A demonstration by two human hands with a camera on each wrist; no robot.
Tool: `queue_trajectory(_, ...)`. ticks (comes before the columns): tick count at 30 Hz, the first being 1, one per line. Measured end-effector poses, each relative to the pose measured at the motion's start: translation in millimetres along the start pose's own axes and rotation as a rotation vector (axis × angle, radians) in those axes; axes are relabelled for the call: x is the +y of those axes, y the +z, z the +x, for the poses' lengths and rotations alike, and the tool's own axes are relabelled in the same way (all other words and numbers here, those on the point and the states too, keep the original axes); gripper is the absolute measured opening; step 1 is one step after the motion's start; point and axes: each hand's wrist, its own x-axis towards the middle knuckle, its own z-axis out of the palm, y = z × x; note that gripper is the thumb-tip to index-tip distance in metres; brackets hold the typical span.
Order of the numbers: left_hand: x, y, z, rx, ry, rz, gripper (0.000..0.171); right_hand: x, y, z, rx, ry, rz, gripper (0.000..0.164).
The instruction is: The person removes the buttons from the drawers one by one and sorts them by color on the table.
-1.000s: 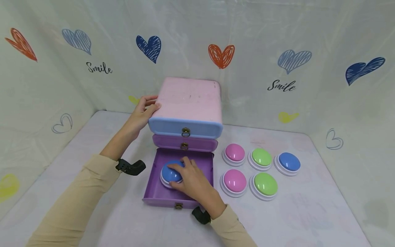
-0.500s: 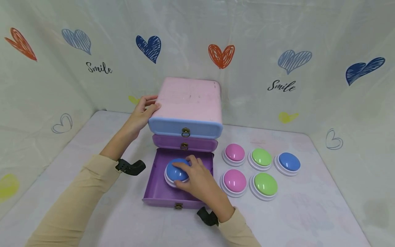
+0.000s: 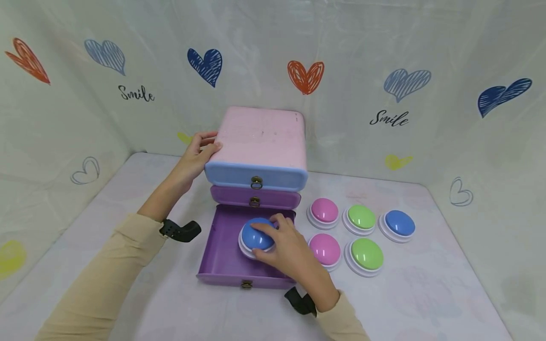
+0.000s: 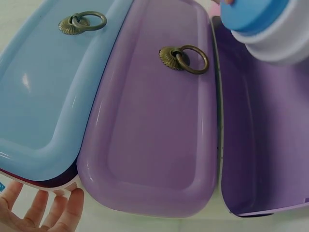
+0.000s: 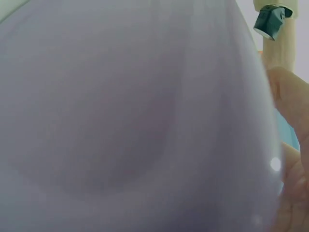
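Observation:
My right hand (image 3: 286, 245) grips a blue dome-topped push button (image 3: 257, 235) with a white base, thumb and fingers around its right side. The button is over the open purple drawer (image 3: 222, 269); I cannot tell whether it touches the floor. In the left wrist view, the same button (image 4: 285, 29) appears at top right. My left hand (image 3: 197, 158) rests against the left side of the pink-topped drawer cabinet (image 3: 262, 137), thumb near the top edge. Its fingers (image 4: 71, 212) show beside the blue drawer front (image 4: 43, 106) in the left wrist view.
Right of the cabinet stand two pink buttons (image 3: 324, 210), two green buttons (image 3: 368, 254) and another blue button (image 3: 400, 223). A shut purple drawer front (image 3: 230, 196) with a ring pull lies between the blue front and the open drawer. A blurred lilac surface (image 5: 120, 116) fills most of the right wrist view.
My right hand has shifted to the right with the blue button in its grip, from the left part of the drawer toward its middle. The left hand and cabinet have stayed put.

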Motion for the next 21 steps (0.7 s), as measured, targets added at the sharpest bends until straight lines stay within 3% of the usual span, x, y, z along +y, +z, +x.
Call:
queue_trajectory(15, -0.5, -0.1, 0.3, -0.001, 0.005, -0.010, 0.056, 24, -15, -20, 0.134, -0.014, 0.057, 0.046)
queue_trajectory(21, 0.1, -0.2, -0.9, -0.002, 0.003, -0.004, 0.056, 36, -22, -29, 0.154, 0.051, 0.062, 0.048)
